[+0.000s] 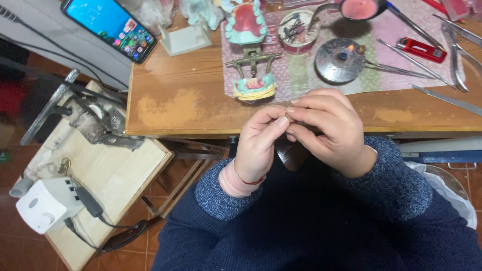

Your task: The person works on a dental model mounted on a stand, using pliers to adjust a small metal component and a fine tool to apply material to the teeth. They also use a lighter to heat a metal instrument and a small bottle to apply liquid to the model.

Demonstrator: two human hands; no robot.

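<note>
Tiny pale piece (287, 114) pinched between fingertips of left hand (258, 145) and right hand (326, 130), both closed on it, above wooden table (186, 100) edge, dental model (254, 86) just beyond.

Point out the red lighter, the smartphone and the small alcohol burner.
red lighter (420, 49), head view, middle of its red body.
smartphone (109, 26), head view, centre of the lit screen.
alcohol burner (340, 61), head view, round metal top beside the flame.

The bench (191, 100) is worn, scuffed wood; at twelve o'clock lies a matt woven cloth (301, 75), with shiny metal tools (454, 55) and a glossy red plastic lighter (420, 49).
</note>
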